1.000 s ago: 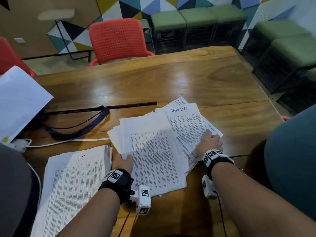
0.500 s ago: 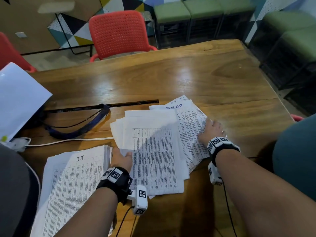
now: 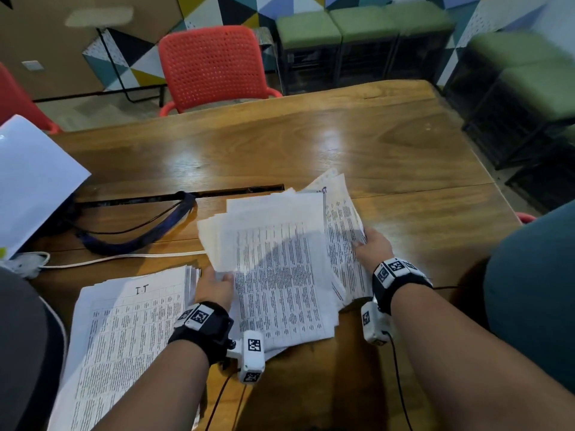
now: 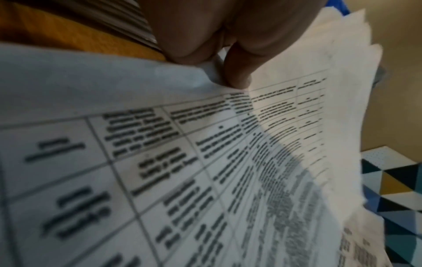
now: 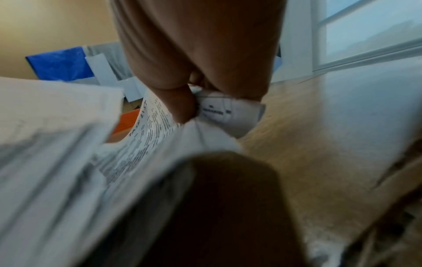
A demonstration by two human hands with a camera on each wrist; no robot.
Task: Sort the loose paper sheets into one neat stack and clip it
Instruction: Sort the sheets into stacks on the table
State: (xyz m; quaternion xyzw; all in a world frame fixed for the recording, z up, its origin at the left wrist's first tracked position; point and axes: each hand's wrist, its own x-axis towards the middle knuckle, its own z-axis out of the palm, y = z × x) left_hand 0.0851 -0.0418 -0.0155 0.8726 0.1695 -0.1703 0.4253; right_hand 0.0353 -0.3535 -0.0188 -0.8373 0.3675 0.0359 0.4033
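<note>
A fanned bundle of loose printed sheets is held over the wooden table, its far end raised. My left hand pinches the bundle's left edge, thumb on top, as the left wrist view shows. My right hand grips the right edge, where the sheets crumple under the thumb. One of those sheets bears a handwritten heading. A second, squared pile headed "I.T" lies flat at the near left. No clip is in view.
A dark strap and a white cable lie left of the sheets, by a slot in the tabletop. A raised white sheet stands at far left. A red chair and green stools stand beyond the table.
The spread sheets have been gathered inward and lifted off the table. My right hand went from pressing flat on them to gripping their right edge; my left hand now pinches the left edge.
</note>
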